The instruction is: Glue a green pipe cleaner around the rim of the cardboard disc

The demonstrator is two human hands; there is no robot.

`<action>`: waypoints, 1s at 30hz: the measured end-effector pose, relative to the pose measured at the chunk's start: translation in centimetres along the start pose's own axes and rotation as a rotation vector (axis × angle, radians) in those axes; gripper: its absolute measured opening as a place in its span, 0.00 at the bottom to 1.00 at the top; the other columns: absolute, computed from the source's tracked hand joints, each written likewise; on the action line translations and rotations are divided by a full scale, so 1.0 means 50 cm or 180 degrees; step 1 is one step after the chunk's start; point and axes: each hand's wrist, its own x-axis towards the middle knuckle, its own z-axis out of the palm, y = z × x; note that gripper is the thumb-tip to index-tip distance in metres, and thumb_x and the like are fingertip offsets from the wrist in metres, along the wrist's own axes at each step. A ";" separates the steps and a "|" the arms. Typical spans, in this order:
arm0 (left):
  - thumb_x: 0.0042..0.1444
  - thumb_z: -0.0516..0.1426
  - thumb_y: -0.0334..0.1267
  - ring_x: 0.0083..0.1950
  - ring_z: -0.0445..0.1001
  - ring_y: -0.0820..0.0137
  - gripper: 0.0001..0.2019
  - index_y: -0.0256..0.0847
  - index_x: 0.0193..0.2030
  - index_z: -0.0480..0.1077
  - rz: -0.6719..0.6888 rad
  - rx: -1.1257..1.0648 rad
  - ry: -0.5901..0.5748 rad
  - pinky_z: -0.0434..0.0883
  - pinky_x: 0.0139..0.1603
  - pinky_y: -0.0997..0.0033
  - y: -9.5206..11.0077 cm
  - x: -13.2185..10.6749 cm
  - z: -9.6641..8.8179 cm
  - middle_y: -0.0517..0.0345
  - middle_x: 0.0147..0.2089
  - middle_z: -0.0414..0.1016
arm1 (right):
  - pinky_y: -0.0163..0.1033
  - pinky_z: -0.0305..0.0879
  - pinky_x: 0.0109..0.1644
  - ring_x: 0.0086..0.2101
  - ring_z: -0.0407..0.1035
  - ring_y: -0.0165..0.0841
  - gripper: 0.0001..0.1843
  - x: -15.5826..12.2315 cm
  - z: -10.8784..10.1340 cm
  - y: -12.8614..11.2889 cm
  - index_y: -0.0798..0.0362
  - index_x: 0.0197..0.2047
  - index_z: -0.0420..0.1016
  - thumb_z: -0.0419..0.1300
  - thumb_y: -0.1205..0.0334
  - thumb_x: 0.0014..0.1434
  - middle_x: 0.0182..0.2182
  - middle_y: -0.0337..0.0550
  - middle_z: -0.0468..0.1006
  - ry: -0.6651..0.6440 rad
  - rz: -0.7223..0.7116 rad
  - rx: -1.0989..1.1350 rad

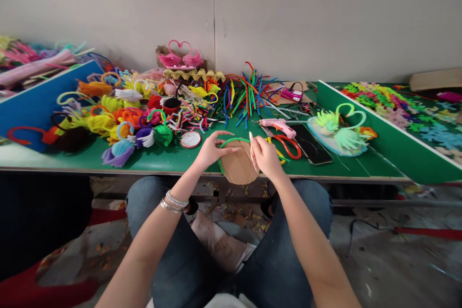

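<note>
A round cardboard disc [238, 166] is held in front of me at the table's front edge. Along its upper and left rim runs a green pipe cleaner [221, 166]. My left hand [212, 147] grips the disc's left side, thumb across its face and fingers behind the rim. At the upper right rim my right hand [265, 154] pinches the pipe cleaner against the edge, its fingers pressed together. Just beyond my right hand lie a pink glue gun [279, 126] and orange-handled scissors [288, 147].
Left of the disc are several pipe-cleaner swans [122, 147] in a heap. Loose pipe cleaners [249, 94] are bunched at the back. To the right are a phone [314, 144], a green swan pair [342, 132] and a green divider [361, 130]. A blue divider [32, 115] stands left.
</note>
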 end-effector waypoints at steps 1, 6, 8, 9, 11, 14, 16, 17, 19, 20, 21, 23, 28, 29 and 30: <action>0.36 0.69 0.44 0.29 0.67 0.74 0.29 0.39 0.47 0.70 0.0015 0.0037 0.0047 0.60 0.29 0.77 -0.002 0.001 -0.002 0.63 0.27 0.69 | 0.32 0.53 0.21 0.14 0.58 0.25 0.22 -0.001 -0.004 -0.006 0.50 0.21 0.56 0.47 0.49 0.64 0.13 0.32 0.61 0.0168 0.0023 0.0210; 0.40 0.67 0.45 0.29 0.66 0.74 0.25 0.40 0.47 0.72 0.0080 0.0035 0.0421 0.58 0.28 0.76 -0.003 0.004 -0.008 0.63 0.25 0.66 | 0.33 0.48 0.15 0.10 0.50 0.22 0.29 0.007 -0.043 -0.020 0.50 0.14 0.53 0.53 0.44 0.59 0.08 0.30 0.56 0.1352 -0.0070 0.1216; 0.42 0.66 0.44 0.32 0.68 0.72 0.25 0.39 0.48 0.72 0.0005 -0.0172 0.0491 0.61 0.30 0.76 -0.001 0.005 -0.008 0.59 0.30 0.70 | 0.33 0.46 0.14 0.09 0.48 0.21 0.30 0.014 -0.059 -0.016 0.50 0.13 0.51 0.54 0.44 0.59 0.08 0.30 0.54 0.1759 -0.0149 0.1377; 0.42 0.66 0.44 0.34 0.69 0.71 0.25 0.38 0.48 0.72 -0.0047 -0.0304 0.0502 0.62 0.32 0.75 -0.001 0.007 -0.008 0.57 0.33 0.72 | 0.33 0.45 0.14 0.09 0.47 0.22 0.31 0.017 -0.065 -0.013 0.50 0.12 0.50 0.54 0.44 0.59 0.07 0.30 0.52 0.1900 -0.0164 0.1405; 0.42 0.66 0.43 0.38 0.70 0.70 0.24 0.37 0.47 0.72 -0.0151 -0.0571 0.0536 0.65 0.36 0.74 -0.002 0.011 -0.007 0.55 0.38 0.74 | 0.33 0.45 0.15 0.10 0.49 0.22 0.32 0.022 -0.074 -0.007 0.50 0.11 0.48 0.52 0.45 0.60 0.07 0.30 0.49 0.2054 -0.0141 0.1362; 0.41 0.66 0.40 0.40 0.71 0.70 0.20 0.36 0.42 0.72 -0.0415 -0.1082 0.0613 0.65 0.38 0.75 -0.003 0.017 -0.008 0.54 0.40 0.75 | 0.33 0.51 0.17 0.12 0.54 0.24 0.31 0.027 -0.086 0.004 0.50 0.11 0.50 0.51 0.45 0.61 0.08 0.31 0.51 0.2139 -0.0046 0.1123; 0.39 0.66 0.38 0.37 0.71 0.71 0.18 0.37 0.39 0.72 -0.0694 -0.1448 0.0597 0.65 0.34 0.76 0.002 0.019 -0.010 0.57 0.37 0.76 | 0.33 0.55 0.20 0.14 0.58 0.24 0.26 0.034 -0.097 0.013 0.51 0.16 0.60 0.52 0.45 0.60 0.12 0.33 0.61 0.2145 0.0080 0.0835; 0.38 0.66 0.37 0.35 0.71 0.72 0.18 0.38 0.38 0.72 -0.0824 -0.1591 0.0587 0.64 0.31 0.77 0.006 0.018 -0.012 0.58 0.35 0.75 | 0.33 0.57 0.22 0.16 0.61 0.25 0.24 0.039 -0.104 0.020 0.51 0.20 0.65 0.52 0.45 0.60 0.15 0.34 0.67 0.2104 0.0146 0.0631; 0.38 0.66 0.35 0.31 0.70 0.74 0.16 0.39 0.37 0.71 -0.0998 -0.1777 0.0592 0.62 0.27 0.78 0.013 0.018 -0.015 0.61 0.32 0.74 | 0.35 0.61 0.26 0.20 0.65 0.27 0.20 0.051 -0.120 0.036 0.52 0.28 0.70 0.51 0.45 0.60 0.23 0.39 0.74 0.1886 0.0252 0.0121; 0.38 0.66 0.35 0.30 0.70 0.75 0.16 0.39 0.36 0.70 -0.1043 -0.1842 0.0602 0.62 0.26 0.78 0.016 0.017 -0.016 0.62 0.31 0.74 | 0.35 0.62 0.28 0.22 0.67 0.29 0.20 0.059 -0.128 0.045 0.52 0.30 0.70 0.49 0.46 0.61 0.25 0.40 0.75 0.1719 0.0300 -0.0176; 0.38 0.66 0.34 0.29 0.70 0.75 0.16 0.39 0.36 0.70 -0.1072 -0.1896 0.0605 0.62 0.26 0.78 0.019 0.017 -0.017 0.62 0.30 0.74 | 0.36 0.63 0.31 0.24 0.68 0.31 0.20 0.066 -0.136 0.054 0.52 0.31 0.69 0.46 0.47 0.63 0.26 0.42 0.76 0.1533 0.0370 -0.0503; 0.38 0.65 0.32 0.28 0.70 0.75 0.16 0.40 0.37 0.69 -0.1122 -0.1972 0.0599 0.63 0.26 0.78 0.020 0.016 -0.016 0.62 0.29 0.74 | 0.39 0.63 0.34 0.28 0.70 0.34 0.18 0.077 -0.146 0.069 0.51 0.30 0.67 0.44 0.52 0.64 0.27 0.45 0.76 0.1123 0.0653 -0.1294; 0.39 0.64 0.33 0.27 0.71 0.75 0.13 0.39 0.33 0.66 -0.1241 -0.2053 0.0695 0.65 0.25 0.78 0.017 0.018 -0.012 0.63 0.27 0.73 | 0.41 0.60 0.36 0.36 0.69 0.42 0.13 0.081 -0.146 0.085 0.53 0.37 0.67 0.56 0.52 0.57 0.35 0.51 0.76 0.0286 0.1001 -0.2676; 0.40 0.64 0.33 0.27 0.71 0.76 0.13 0.40 0.32 0.65 -0.1258 -0.2071 0.0740 0.65 0.25 0.78 0.016 0.018 -0.011 0.64 0.26 0.72 | 0.41 0.60 0.38 0.39 0.69 0.43 0.17 0.081 -0.143 0.087 0.54 0.40 0.67 0.58 0.50 0.54 0.39 0.53 0.75 0.0412 0.0903 -0.2867; 0.40 0.63 0.33 0.26 0.71 0.76 0.13 0.40 0.31 0.64 -0.1276 -0.2083 0.0783 0.65 0.24 0.78 0.016 0.019 -0.011 0.64 0.26 0.72 | 0.42 0.60 0.40 0.42 0.67 0.45 0.22 0.082 -0.141 0.091 0.57 0.43 0.67 0.60 0.49 0.53 0.42 0.57 0.74 0.0593 0.0831 -0.3076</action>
